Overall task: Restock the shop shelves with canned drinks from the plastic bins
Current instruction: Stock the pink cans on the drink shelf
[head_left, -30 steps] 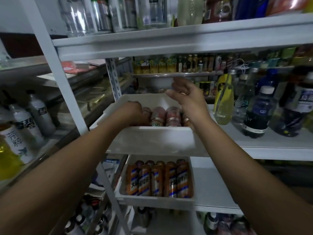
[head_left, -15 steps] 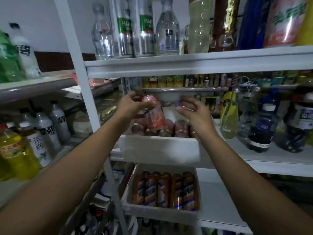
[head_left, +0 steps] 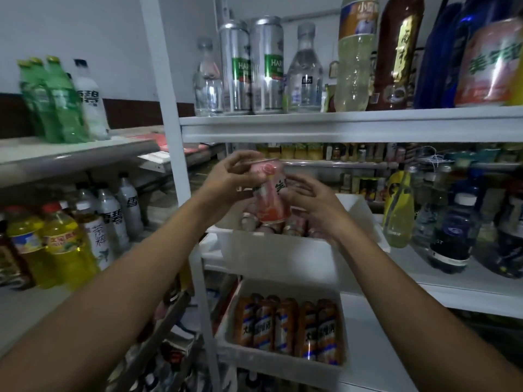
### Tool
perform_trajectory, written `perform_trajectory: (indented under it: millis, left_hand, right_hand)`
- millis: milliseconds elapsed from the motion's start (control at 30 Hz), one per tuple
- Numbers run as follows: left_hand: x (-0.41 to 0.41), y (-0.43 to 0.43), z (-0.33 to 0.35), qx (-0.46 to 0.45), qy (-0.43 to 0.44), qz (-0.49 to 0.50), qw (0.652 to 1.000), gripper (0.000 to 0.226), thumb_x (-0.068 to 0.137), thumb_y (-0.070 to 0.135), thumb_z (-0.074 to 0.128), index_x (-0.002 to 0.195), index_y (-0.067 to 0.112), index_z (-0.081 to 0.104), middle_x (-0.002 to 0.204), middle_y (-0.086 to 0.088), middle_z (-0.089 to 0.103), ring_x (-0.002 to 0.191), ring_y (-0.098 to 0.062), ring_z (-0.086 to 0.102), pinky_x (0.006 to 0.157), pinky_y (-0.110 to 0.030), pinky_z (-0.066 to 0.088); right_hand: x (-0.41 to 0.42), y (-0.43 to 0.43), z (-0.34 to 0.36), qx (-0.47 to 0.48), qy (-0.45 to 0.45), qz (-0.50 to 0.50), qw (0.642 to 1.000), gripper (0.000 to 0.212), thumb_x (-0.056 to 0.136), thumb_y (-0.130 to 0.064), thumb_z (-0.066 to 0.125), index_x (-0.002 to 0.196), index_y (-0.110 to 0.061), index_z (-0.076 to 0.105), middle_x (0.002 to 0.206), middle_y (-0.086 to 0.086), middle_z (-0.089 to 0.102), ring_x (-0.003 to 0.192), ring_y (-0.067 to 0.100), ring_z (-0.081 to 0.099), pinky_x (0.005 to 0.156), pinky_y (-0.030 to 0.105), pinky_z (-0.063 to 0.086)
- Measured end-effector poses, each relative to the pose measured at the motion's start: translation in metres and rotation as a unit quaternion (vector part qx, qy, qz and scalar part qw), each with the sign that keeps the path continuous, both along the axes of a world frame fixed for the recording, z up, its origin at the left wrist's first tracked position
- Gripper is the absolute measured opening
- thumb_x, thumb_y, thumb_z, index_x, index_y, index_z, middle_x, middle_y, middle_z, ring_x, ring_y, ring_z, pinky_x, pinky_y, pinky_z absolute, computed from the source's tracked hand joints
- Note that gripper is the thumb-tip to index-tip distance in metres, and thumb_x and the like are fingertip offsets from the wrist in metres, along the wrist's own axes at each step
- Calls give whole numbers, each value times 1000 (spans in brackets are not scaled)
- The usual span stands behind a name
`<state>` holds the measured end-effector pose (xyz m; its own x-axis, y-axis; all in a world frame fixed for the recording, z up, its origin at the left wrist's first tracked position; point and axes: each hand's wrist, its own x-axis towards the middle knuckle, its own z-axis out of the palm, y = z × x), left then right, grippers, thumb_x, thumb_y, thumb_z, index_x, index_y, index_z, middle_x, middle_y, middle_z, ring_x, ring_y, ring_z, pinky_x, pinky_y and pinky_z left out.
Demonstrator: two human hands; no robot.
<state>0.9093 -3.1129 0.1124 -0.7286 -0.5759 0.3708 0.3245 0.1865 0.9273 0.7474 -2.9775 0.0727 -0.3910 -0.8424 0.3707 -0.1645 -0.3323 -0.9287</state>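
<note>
Up at ten o'clock, a cluster of green bottles (head_left: pixel 53 100) stands with a white bottle (head_left: pixel 92 106) just beside it, against the pale wall (head_left: pixel 99 29). At nine o'clock, lower down, yellow bottles (head_left: pixel 63 250) crowd in front of white-labelled bottles (head_left: pixel 113 219). At twelve there's a clear glass bottle (head_left: pixel 304 75). At one o'clock a tall pale-yellow bottle (head_left: pixel 355 58) stands next to a dark brown bottle (head_left: pixel 396 52). Out at three o'clock are a yellow-green bottle (head_left: pixel 399 210) and a dark white-capped bottle (head_left: pixel 452 233).

The bin wall (head_left: pixel 283 251) hides most pink cans (head_left: pixel 294 227) (labels unreadable).
</note>
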Motion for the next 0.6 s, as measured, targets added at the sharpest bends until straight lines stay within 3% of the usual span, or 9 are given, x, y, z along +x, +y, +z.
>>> perform_trajectory:
  millis: [100,200,267,367,433,500,600]
  left_hand:
    - [22,-3,1,37,30,-12,999,51,72,-5,73,117,17,61,105,-2,70,92,-17,71,75,-34,57]
    - [57,-5,1,32,24,11,999,40,77,-2,71,113,8,59,101,-4,68,94,-18,69,86,-35,56]
    - [85,-8,0,9,8,43,999,30,80,0,72,107,10,63,98,-4,71,94,-18,69,87,-35,55]
    - [131,-11,-3,-42,-43,141,988,30,81,3,77,106,16,65,96,0,70,91,-16,69,78,-31,59]
    - [161,-9,-7,-86,-84,218,969,33,84,8,78,113,16,65,101,-1,70,92,-16,70,76,-34,60]
    - [192,-7,-13,-74,-91,264,957,38,83,15,81,118,17,66,103,-2,70,89,-13,71,70,-29,59]
    - [242,-5,-18,-40,-80,303,949,42,74,26,83,114,22,71,101,-2,71,87,-13,70,73,-32,59]
  right_hand:
    - [26,-12,0,11,-6,58,998,46,84,-15,77,127,-11,65,116,12,73,106,30,71,89,45,60]
    - [56,-27,-1,-3,25,75,997,38,84,-14,79,120,-14,69,104,6,77,89,18,75,68,28,60]
    - [75,-40,-2,-11,48,72,996,41,80,-19,84,119,-19,70,104,1,77,94,15,74,74,26,60]
    - [111,-61,-2,-19,48,86,995,50,74,-15,88,120,-14,70,108,5,76,101,21,73,88,35,60]
    - [138,-76,-4,-22,35,108,993,50,72,-14,90,118,-9,71,106,8,76,96,23,73,79,32,61]
    - [167,-84,-3,-23,42,125,991,40,75,-15,88,112,-11,73,100,3,77,88,14,74,68,23,57]
    - [206,-96,-2,-8,26,188,982,34,83,-14,80,116,-9,72,109,5,76,97,17,74,78,30,60]
